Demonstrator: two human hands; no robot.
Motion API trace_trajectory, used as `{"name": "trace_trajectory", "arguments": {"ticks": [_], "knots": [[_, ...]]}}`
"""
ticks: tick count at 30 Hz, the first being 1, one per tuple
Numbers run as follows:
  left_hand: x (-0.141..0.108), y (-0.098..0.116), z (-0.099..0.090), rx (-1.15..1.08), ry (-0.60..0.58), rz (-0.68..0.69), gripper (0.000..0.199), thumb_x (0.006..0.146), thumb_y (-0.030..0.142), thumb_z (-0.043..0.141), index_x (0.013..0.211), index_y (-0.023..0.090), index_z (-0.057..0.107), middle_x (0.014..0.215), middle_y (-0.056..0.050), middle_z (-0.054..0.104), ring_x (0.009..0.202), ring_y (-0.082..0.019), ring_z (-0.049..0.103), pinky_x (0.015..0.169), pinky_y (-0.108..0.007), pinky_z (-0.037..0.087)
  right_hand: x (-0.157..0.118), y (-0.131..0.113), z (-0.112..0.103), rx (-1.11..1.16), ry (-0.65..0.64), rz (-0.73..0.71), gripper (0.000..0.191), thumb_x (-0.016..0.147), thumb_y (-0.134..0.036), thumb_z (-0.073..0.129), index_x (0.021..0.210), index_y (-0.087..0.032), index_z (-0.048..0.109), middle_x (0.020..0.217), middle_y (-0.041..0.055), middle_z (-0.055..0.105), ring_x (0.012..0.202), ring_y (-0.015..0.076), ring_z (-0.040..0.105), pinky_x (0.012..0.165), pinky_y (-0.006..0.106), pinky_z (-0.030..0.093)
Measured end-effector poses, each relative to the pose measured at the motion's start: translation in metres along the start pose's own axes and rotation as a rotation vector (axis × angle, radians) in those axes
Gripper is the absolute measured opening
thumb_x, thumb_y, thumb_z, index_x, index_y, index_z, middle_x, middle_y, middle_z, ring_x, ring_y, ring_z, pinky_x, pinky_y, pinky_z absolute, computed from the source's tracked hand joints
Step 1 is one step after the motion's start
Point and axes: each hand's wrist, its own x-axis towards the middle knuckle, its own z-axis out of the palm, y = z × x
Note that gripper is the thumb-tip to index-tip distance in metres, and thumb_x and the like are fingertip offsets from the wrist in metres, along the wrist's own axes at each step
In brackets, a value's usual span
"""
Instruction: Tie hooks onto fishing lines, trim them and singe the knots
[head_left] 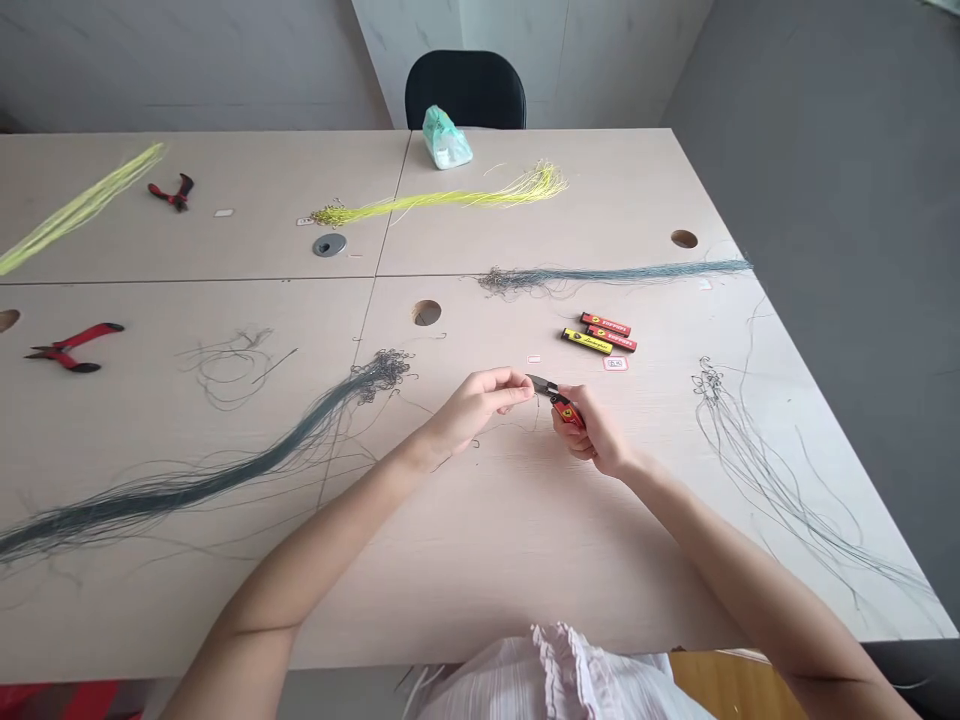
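My right hand [592, 430] is wrapped around dark-jawed pliers [541, 386]. A red piece with a yellow emblem [568, 411], looking like a lighter, shows in the same grip. The jaws point left, right by the fingertips of my left hand [487, 400]. Those fingertips pinch a thin fishing line [537, 412], and a short end hangs below them; whether a hook sits between the fingers is hidden. To the left lies a thick bundle of dark lines [255, 465], its hooks [390, 370] clustered at the end nearest my left hand.
Lighters [600, 335] and a small label [616, 364] lie beyond my right hand. Hooked lines [757, 450] spread at right; a blue-grey bundle [637, 272] and yellow bundle [450, 199] lie farther back. Red-handled pliers [75, 350] rest left, others [176, 192] behind. The table has a hole [427, 313].
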Motion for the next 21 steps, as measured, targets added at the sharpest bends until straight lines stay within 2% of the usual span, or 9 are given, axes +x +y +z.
{"name": "trace_trajectory", "arguments": {"ticks": [5,12,21], "knots": [[0.007,-0.006,-0.001,-0.052,-0.004,-0.050,0.025,0.065,0.039,0.071,0.075,0.018,0.063,0.076,-0.001,0.051,0.066,-0.012,0.035,0.063,-0.027,0.031,0.005,0.004,0.003,-0.028,0.037,-0.001,0.036,0.082,-0.045,0.044,0.057,-0.024,0.029,0.049,-0.0084,0.019,0.044,0.0075,0.008,0.039,0.022,0.006],[0.006,-0.007,-0.001,-0.003,-0.045,-0.125,0.023,0.068,0.039,0.069,0.073,0.017,0.064,0.067,0.002,0.044,0.062,-0.012,0.035,0.057,-0.027,0.027,0.011,0.015,0.000,-0.074,0.052,-0.060,0.039,0.082,-0.049,0.048,0.058,-0.024,0.031,0.052,-0.0074,0.022,0.045,0.0082,0.012,0.039,0.023,0.009],[0.006,-0.006,-0.001,-0.033,-0.032,-0.115,0.019,0.068,0.035,0.069,0.072,0.017,0.063,0.068,0.002,0.044,0.062,-0.011,0.035,0.059,-0.026,0.027,0.011,0.014,0.000,-0.053,0.057,-0.072,0.036,0.085,-0.042,0.049,0.058,-0.022,0.035,0.054,-0.0064,0.025,0.046,0.0083,0.013,0.038,0.024,0.011]]}}
